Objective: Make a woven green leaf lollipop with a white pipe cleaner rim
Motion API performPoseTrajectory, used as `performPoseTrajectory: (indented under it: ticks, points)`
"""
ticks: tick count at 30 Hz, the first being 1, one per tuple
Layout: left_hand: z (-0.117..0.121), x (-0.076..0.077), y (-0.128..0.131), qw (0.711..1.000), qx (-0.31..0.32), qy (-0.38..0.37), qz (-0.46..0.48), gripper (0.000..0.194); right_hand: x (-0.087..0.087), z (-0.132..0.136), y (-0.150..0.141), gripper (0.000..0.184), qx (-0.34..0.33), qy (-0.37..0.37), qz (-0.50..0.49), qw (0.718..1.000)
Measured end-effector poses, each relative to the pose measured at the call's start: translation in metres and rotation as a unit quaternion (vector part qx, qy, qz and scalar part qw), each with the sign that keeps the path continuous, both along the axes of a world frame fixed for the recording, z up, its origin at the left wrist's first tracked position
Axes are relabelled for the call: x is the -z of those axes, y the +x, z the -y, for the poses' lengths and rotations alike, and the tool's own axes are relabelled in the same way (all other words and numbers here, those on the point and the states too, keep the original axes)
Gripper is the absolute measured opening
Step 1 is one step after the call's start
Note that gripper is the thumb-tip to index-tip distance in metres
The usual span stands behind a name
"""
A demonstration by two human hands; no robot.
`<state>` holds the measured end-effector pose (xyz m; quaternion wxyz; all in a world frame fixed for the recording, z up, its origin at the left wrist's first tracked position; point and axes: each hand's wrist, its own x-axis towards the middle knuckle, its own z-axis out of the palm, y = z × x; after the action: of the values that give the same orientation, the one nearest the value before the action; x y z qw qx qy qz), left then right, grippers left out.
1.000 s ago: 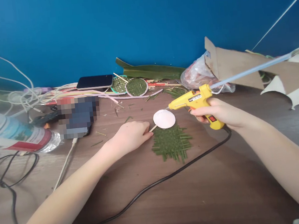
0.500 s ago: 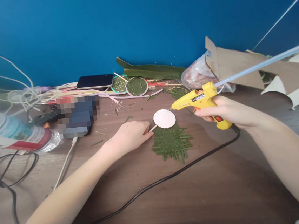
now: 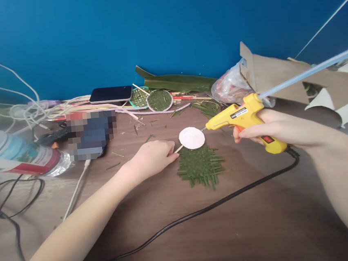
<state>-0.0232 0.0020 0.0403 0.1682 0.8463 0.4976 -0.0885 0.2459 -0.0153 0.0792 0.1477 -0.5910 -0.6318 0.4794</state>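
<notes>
My left hand [image 3: 156, 156] pinches the thin stick of a small round white paper fan [image 3: 191, 138]. The white disc lies over the far part of a woven green leaf mat [image 3: 200, 167] with ragged strip ends. In my right hand [image 3: 272, 127] is a yellow hot glue gun [image 3: 240, 114], gripped round its handle. Its nozzle points left, close to the right edge of the disc; whether it touches cannot be made out. A long clear glue stick [image 3: 310, 71] juts from the gun's back.
The gun's black cord [image 3: 200, 212] crosses the table in front. At left are a plastic bottle [image 3: 25, 155], a blurred-out phone [image 3: 93, 136] and tangled cables. Along the blue wall lie a phone [image 3: 111, 94], round woven pieces [image 3: 159, 100], a long leaf [image 3: 175, 82], a plastic bag [image 3: 229, 85] and cut cardboard [image 3: 273, 73].
My right hand has drawn the glue gun a little to the right, and its cord has shifted with it. My left hand and the white fan have stayed put.
</notes>
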Motion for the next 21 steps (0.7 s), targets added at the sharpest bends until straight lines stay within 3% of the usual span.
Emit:
performPoseTrajectory:
  ticks: [21]
  points:
    - [0.0004, -0.0021, 0.0017, 1.000, 0.000, 0.003, -0.014, 0.023, 0.0005, 0.0034, 0.0014, 0.019, 0.042, -0.017, 0.056, 0.997]
